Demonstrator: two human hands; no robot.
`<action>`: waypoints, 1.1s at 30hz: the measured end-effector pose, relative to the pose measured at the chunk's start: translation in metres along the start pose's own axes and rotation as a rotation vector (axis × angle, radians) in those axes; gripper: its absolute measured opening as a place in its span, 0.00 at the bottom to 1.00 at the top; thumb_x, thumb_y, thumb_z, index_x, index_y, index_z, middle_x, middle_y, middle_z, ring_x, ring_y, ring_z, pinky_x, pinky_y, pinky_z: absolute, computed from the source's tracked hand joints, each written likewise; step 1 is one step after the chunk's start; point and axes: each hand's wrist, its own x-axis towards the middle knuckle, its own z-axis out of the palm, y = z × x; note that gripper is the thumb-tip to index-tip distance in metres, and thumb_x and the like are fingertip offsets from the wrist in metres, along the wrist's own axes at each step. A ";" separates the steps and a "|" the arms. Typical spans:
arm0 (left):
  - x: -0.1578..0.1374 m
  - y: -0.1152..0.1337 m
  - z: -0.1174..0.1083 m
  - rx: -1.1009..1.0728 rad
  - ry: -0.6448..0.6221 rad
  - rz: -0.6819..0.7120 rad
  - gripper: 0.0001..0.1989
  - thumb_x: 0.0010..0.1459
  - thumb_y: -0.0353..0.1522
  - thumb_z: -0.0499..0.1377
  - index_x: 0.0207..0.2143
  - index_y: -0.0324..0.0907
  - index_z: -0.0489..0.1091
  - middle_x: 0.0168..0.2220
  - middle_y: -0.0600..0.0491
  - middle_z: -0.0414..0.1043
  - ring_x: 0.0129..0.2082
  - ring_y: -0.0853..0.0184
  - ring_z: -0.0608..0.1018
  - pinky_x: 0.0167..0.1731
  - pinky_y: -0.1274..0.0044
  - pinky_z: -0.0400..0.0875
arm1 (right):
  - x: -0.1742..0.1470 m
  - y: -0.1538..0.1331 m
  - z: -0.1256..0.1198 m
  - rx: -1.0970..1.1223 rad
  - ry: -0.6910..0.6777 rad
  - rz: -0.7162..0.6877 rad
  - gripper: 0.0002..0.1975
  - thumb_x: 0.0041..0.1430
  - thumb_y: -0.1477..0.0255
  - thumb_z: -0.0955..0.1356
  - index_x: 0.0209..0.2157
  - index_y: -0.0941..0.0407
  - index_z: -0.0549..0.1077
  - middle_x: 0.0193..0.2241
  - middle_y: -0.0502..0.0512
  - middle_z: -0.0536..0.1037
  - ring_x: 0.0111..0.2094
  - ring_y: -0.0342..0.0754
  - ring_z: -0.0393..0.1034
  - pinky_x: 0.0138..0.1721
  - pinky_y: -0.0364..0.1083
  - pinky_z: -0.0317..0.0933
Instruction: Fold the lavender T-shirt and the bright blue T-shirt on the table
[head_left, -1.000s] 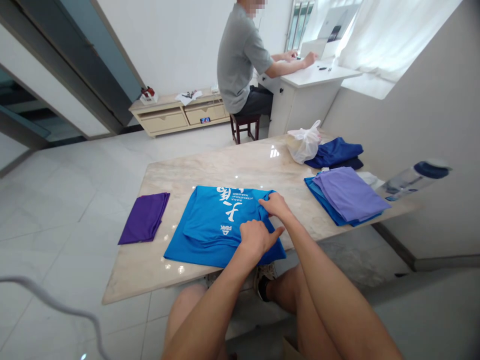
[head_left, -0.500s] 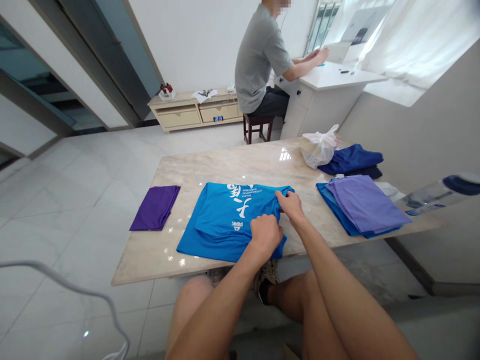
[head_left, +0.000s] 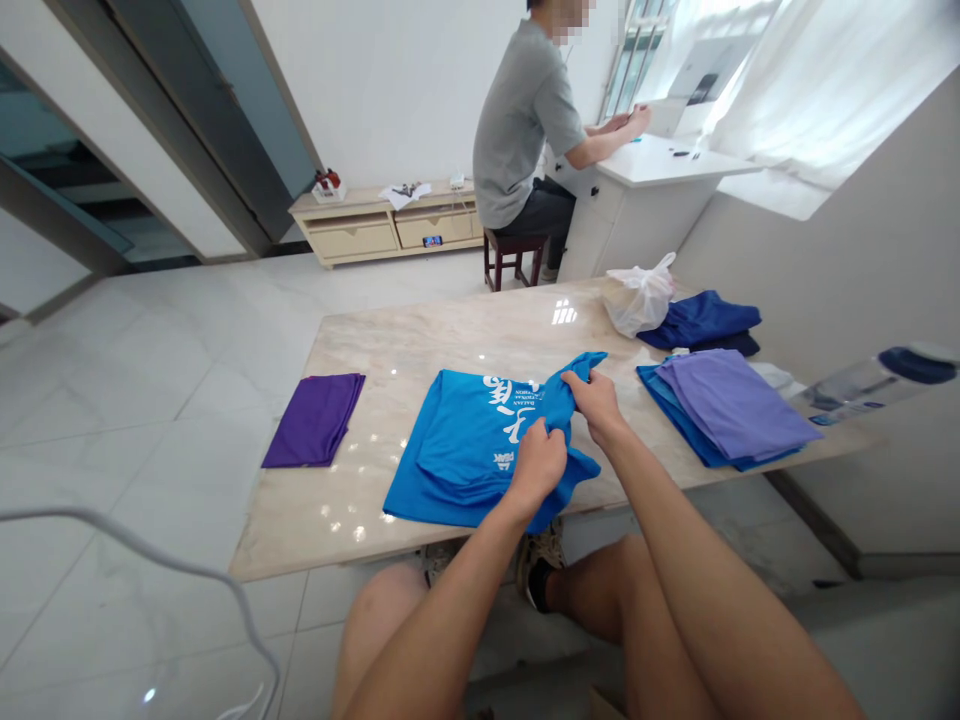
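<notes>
A bright blue T-shirt (head_left: 465, 440) with white lettering lies partly folded on the marble-look table (head_left: 375, 340), near its front edge. My left hand (head_left: 538, 462) is closed on the shirt's cloth beside the lettering. Just beyond it, my right hand (head_left: 595, 400) pinches the shirt's right side, where the fabric is bunched and lifted a little. The cloth between the two hands is creased, and the lettering there is partly hidden in folds.
To the left lies a folded purple garment (head_left: 315, 420). On the right are a stack topped by a lilac garment (head_left: 739, 405), a clear bottle (head_left: 862, 385), dark blue clothing (head_left: 705, 320) and a white plastic bag (head_left: 641, 295). A seated person (head_left: 517, 130) works at a white desk (head_left: 660, 165).
The shirt has shifted to the right with both hands. Its right side is now more bunched and lifted, and the lettering is more creased.
</notes>
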 end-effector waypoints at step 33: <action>-0.029 -0.017 -0.013 0.103 -0.175 0.180 0.07 0.61 0.24 0.59 0.37 0.43 0.75 0.35 0.50 0.81 0.41 0.58 0.82 0.47 0.71 0.73 | 0.010 0.006 -0.008 -0.231 0.036 -0.143 0.11 0.51 0.62 0.72 0.24 0.52 0.71 0.20 0.47 0.71 0.27 0.47 0.65 0.26 0.44 0.57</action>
